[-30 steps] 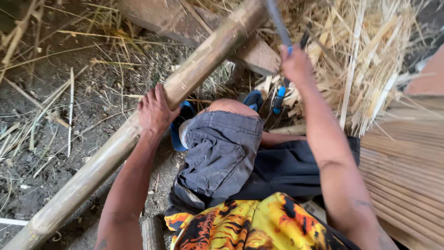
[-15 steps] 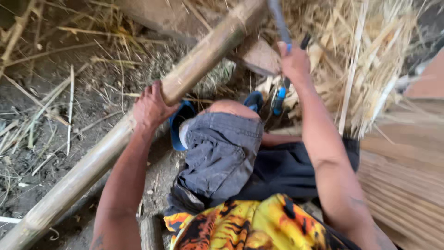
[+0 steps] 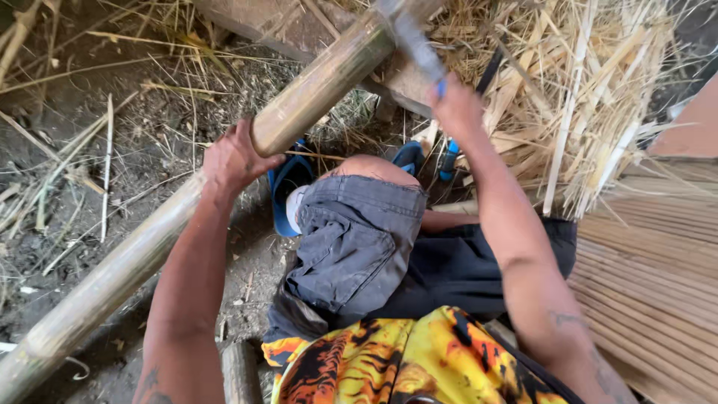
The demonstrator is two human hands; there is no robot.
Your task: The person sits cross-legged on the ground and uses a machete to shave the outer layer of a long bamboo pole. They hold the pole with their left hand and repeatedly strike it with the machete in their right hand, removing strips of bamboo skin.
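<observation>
A long thick bamboo pole (image 3: 314, 86) runs diagonally from the lower left to the top centre, its far end resting on a wooden block (image 3: 288, 26). My left hand (image 3: 235, 157) grips the pole near its middle. My right hand (image 3: 456, 105) is raised and closed around a blue handle of a long blade (image 3: 415, 41), which slants up over the far end of the pole. My bent knee in grey shorts (image 3: 359, 239) sits between my two arms.
A heap of split bamboo strips and straw (image 3: 576, 97) lies at the upper right. A woven bamboo mat (image 3: 651, 277) covers the right side. Blue sandals (image 3: 288, 187) rest on the dirt ground (image 3: 90, 150), with loose strips scattered at left.
My left hand has slid along the pole toward its far end. The right hand with the blade has stayed raised over the pole's end, shifting slightly.
</observation>
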